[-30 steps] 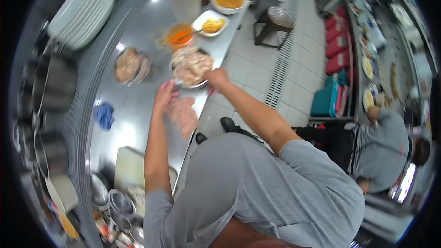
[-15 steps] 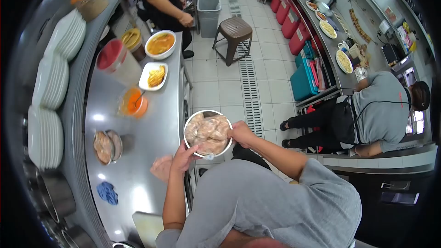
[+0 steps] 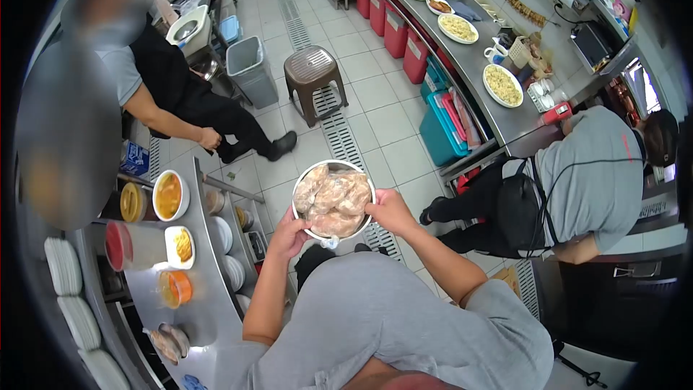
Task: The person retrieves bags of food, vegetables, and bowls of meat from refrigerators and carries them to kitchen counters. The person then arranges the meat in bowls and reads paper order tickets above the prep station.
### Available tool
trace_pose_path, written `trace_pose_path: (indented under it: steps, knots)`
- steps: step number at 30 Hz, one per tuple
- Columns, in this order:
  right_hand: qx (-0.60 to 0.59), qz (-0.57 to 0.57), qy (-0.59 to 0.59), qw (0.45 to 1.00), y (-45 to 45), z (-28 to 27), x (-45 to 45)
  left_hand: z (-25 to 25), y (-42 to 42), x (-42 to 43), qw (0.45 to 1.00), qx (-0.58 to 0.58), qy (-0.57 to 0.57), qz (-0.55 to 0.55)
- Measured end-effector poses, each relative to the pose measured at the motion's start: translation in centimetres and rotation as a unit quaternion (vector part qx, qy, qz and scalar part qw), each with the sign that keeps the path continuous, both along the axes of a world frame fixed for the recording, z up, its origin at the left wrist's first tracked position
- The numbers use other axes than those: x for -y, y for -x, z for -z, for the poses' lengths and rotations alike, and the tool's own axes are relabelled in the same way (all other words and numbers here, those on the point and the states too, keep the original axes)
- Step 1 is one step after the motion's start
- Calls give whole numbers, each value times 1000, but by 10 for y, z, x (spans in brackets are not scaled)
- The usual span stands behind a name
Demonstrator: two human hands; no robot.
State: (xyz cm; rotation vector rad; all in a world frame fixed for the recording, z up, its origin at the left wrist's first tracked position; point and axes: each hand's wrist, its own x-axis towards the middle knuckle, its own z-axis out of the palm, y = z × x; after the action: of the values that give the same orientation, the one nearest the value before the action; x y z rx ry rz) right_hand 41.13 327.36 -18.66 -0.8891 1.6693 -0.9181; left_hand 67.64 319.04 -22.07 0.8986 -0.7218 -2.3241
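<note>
A white bowl (image 3: 334, 163) is held out in front of my body, above the tiled floor. Inside it lie clear plastic bags of pale pinkish raw meat (image 3: 333, 198), piled to about the rim. My left hand (image 3: 289, 235) grips the bowl's near left side, thumb over the edge. On the opposite side my right hand (image 3: 390, 211) is closed on the rim. A corner of the plastic hangs over the near edge of the bowl.
On the left steel counter (image 3: 216, 303) stand a bowl of orange soup (image 3: 170, 196), a white dish of yellow food (image 3: 180, 247) and an orange tub (image 3: 175, 288). A co-worker (image 3: 166, 87) stands ahead left, another (image 3: 585, 180) at the right. A brown stool (image 3: 312, 76) stands ahead.
My view has turned, and the bowl in my hands has come away from the left counter, now over the floor. The co-worker ahead shows more fully, one leg stretched out.
</note>
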Motion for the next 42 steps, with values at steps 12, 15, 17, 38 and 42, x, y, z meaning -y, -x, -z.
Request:
trace_pose_path:
  steps: [12,15,17,38,42]
  knots:
    - [-76,71,2,995,192,1,208,40,209,262,991,-56,-18,120]
    - [-89,100,15,991,241,-12,259,12,275,318,991,-55,-14,119]
    - [-117,110,7,987,274,-30,293,11,312,362,988,-51,-35,142]
    - [-154,-72,35,985,614,-38,796,4,615,788,999,-49,-8,-19]
    - [-161,-96,32,982,644,-11,917,23,642,891,996,-74,-5,-55]
